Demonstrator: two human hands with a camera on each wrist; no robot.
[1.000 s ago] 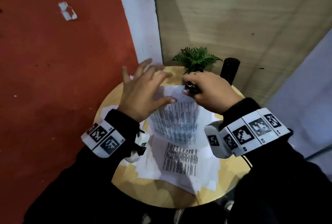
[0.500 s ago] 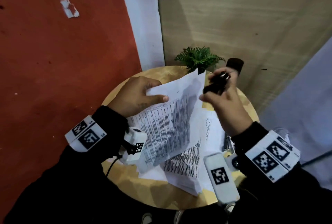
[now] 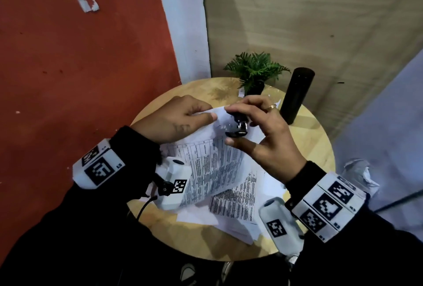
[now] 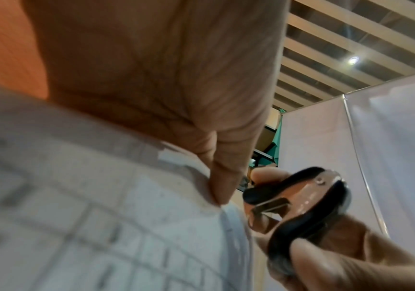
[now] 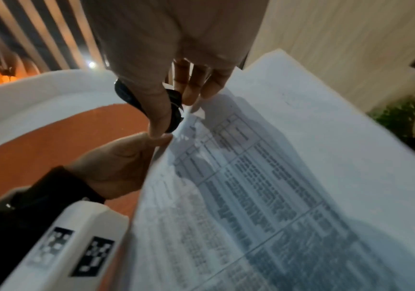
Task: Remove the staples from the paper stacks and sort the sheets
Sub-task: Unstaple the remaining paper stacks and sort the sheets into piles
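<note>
The left hand (image 3: 174, 120) pinches the top corner of a stapled paper stack (image 3: 212, 164), thumb on top and fingers curled under. It holds the stack up off the round surface (image 3: 311, 146). The right hand (image 3: 263, 134) has its grip clamped on a small black staple remover (image 3: 237, 128), thumb on one side and finger on the other. The remover's metal claws sit right at the corner of the stack, just beside the left thumb. I cannot tell if they have hooked the staple yet, because the staple is too small to see.

I think the job is somewhere in the middle. Under the held stack, below both hands, loose sheets (image 3: 233, 207) lie spread on the surface in a messy heap, not in neat piles. So the staple in this stack has to come out, and the sorting looks not done.

Past the right hand's grip stand a little green plant (image 3: 255, 70) and a tall black cylinder (image 3: 296, 95).

The pages show tables of printed words, but they are too blurry to read. No brand names can be seen.
</note>
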